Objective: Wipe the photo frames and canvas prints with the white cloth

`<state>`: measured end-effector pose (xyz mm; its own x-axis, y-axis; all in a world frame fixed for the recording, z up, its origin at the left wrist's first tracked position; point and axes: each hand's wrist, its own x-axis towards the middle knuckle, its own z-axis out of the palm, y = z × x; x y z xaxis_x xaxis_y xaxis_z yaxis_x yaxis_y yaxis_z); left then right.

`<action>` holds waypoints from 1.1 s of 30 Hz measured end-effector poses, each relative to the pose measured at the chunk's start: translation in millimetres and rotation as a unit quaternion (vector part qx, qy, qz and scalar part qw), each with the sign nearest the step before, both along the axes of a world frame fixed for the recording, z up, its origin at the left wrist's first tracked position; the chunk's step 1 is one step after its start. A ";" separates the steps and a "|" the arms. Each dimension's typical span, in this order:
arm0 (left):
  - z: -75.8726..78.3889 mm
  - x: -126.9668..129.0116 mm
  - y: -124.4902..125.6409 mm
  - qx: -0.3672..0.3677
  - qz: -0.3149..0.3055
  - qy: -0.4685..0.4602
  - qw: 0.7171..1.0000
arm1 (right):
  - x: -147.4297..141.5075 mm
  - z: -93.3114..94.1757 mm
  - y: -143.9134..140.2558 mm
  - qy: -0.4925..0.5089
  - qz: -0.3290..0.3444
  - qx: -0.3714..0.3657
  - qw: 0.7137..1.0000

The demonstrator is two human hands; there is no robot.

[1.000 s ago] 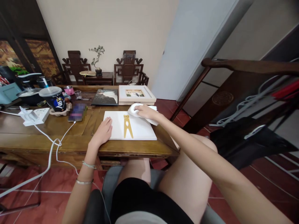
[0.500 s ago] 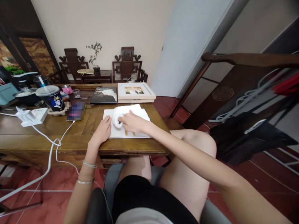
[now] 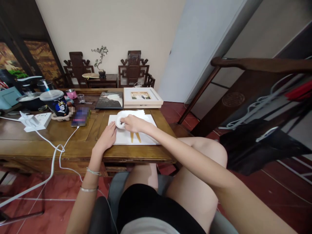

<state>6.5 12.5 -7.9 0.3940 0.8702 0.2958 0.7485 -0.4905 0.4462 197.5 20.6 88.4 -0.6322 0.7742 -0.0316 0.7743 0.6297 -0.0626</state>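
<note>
You're sitting at the wooden desk (image 3: 36, 143) with a white board (image 3: 146, 138) lying flat near its front edge, a yellow figure (image 3: 134, 137) showing on it. Your right hand (image 3: 133, 123) is closing its fingers around a white cloth (image 3: 121, 117) and pressing it onto the board's far left part. Your left hand (image 3: 107, 138) is lying open and flat on the board's left edge, fingers apart, holding nothing. Just beyond the board, a white picture frame (image 3: 142, 97) is sitting beside a dark print (image 3: 109, 100).

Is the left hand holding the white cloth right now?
No, the left hand lies flat on the white board; the right hand grips the cloth.
</note>
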 end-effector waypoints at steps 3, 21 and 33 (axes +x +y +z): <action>-0.4 -1.1 1.4 -0.018 0.006 0.000 1.000 | -7.8 -0.4 30.2 0.003 -0.031 0.017 0.999; 0.3 -0.9 -0.1 -0.029 0.001 0.006 1.000 | 17.9 -2.1 -91.1 0.010 0.071 -0.004 0.997; 4.3 2.1 -1.9 -0.021 0.016 0.015 1.000 | -31.4 4.0 46.6 0.057 -0.029 0.010 0.998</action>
<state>8.6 10.6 -3.5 0.3733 0.8942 0.2472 0.7775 -0.4469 0.4424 166.1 67.2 92.3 -0.5853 0.8090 0.0531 0.7977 0.5864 -0.1410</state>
